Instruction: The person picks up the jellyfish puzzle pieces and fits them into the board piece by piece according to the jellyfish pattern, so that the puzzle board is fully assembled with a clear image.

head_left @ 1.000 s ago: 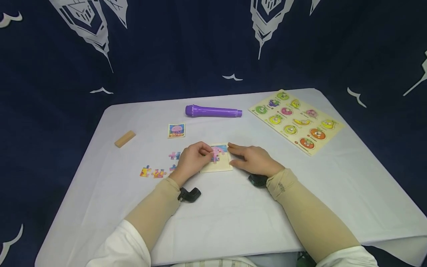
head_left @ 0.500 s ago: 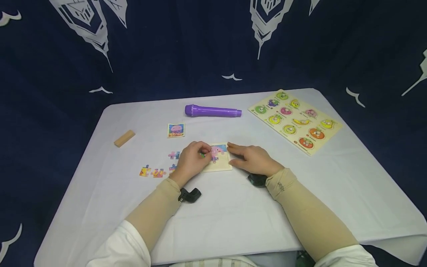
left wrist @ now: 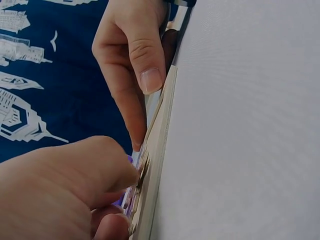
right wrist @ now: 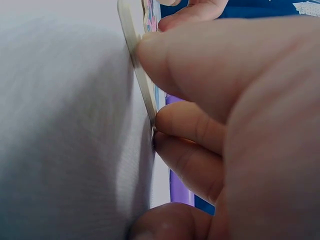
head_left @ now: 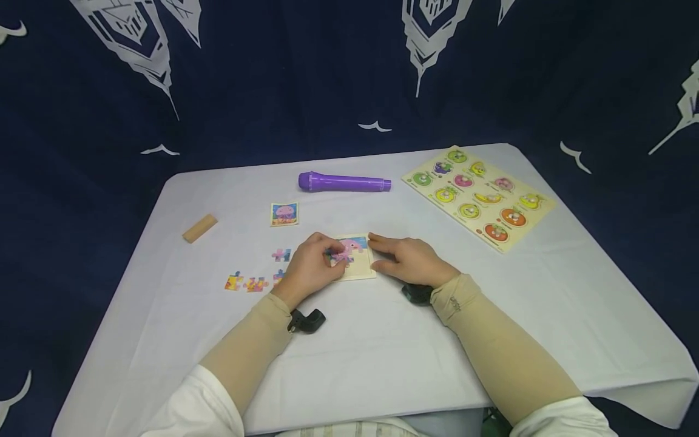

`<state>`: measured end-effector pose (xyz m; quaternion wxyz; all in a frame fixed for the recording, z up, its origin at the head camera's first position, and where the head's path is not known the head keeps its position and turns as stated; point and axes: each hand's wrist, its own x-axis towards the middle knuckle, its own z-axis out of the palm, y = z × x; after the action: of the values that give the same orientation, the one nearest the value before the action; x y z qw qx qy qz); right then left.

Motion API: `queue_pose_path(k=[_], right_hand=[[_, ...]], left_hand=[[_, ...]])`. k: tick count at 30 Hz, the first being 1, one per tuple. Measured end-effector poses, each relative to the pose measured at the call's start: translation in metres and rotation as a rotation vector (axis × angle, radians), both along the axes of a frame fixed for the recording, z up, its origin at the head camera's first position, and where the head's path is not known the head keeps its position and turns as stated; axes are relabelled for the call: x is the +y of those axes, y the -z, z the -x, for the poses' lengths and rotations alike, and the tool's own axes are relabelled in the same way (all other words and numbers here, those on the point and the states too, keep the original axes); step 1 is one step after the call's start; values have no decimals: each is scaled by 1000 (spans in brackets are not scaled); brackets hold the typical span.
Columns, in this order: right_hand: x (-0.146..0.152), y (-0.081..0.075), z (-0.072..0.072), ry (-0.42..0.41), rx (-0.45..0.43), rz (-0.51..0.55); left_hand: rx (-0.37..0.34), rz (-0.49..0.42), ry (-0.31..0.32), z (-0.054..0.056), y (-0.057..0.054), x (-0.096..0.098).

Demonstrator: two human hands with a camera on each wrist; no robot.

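Observation:
A small pale puzzle board (head_left: 360, 267) lies mid-table, partly filled with pink and blue pieces along its top and left. My left hand (head_left: 312, 264) is bent over the board's left side, thumb and fingers curled at a puzzle piece (head_left: 338, 256) there. In the left wrist view, a slightly tilted piece edge (left wrist: 144, 170) shows beside the left thumb; the fingers hide part of it. My right hand (head_left: 412, 261) rests along the board's right edge with fairly straight fingers. In the right wrist view, its thumb touches the board's edge (right wrist: 141, 82) and the fingertips meet the far corner.
Several loose puzzle pieces (head_left: 255, 284) lie left of the left hand. Behind them are a small pink-creature picture card (head_left: 284, 214) and a wooden block (head_left: 199, 229). A purple microphone-shaped toy (head_left: 344, 182) lies at the back, a fruit board (head_left: 480, 197) at back right.
The left thumb and index finger have spread slightly apart, baring more of the pink pieces at the board's left. The right hand keeps its place; the head view has shifted slightly.

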<state>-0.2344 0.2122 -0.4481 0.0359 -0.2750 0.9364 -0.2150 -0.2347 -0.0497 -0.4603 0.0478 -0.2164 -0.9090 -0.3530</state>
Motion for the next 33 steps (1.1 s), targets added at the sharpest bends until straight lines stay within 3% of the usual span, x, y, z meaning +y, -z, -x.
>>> queue_pose_path(k=[9,19,33], right_hand=[[0,1,1,-7,19,-9],[1,3,1,-12,25,-10],[1,3,2,-1,17,-13]], left_hand=[[46,13,37,1,3,-1],[3,12,22,-1,1,1],[20,12,3,1,2,1]])
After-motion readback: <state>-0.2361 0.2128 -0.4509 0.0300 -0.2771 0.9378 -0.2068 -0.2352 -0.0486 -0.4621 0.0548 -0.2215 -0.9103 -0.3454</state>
